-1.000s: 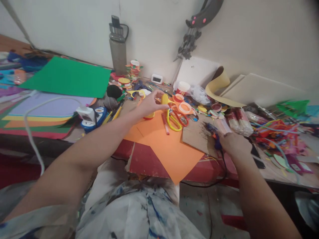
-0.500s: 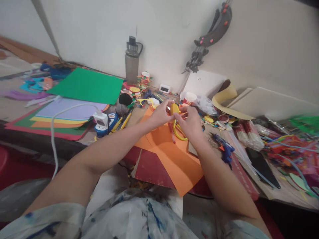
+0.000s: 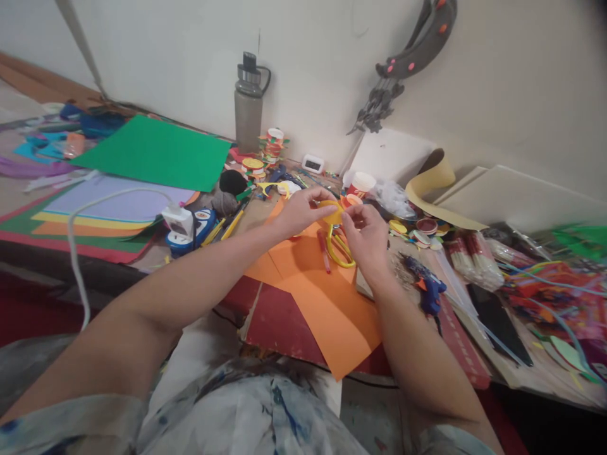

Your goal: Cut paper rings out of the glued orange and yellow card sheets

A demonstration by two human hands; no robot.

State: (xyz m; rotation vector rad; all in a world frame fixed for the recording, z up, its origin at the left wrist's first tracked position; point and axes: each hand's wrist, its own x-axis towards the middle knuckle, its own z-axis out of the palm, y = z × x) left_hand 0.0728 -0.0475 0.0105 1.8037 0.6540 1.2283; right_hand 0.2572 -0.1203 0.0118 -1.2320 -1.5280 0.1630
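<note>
My left hand [image 3: 306,213] and my right hand [image 3: 365,232] hold a small yellow round piece [image 3: 332,215] between their fingertips, above the table. It looks like paper or card; the fingers hide part of it. Just below lie yellow-handled scissors [image 3: 342,253], their blades hidden, and a red pen [image 3: 324,250]. Both rest on sheets of orange paper [image 3: 341,316]. Behind my right hand stands a red and white paper cup [image 3: 361,184]. A second cup [image 3: 274,144], trimmed with coloured bits, is farther back.
Green paper [image 3: 161,151] and other coloured sheets lie left. Nearby sit a blue power strip [image 3: 199,222] with a white plug and cable. A grey water bottle [image 3: 248,107] stands against the wall. Right of my forearm is a blue glue gun [image 3: 430,291]; a dark phone-like slab [image 3: 497,322] lies farther right.
The yellow piece has turned from a more upright position to a flatter one. My fingers have shifted on it, and the camera view has moved slightly.
</note>
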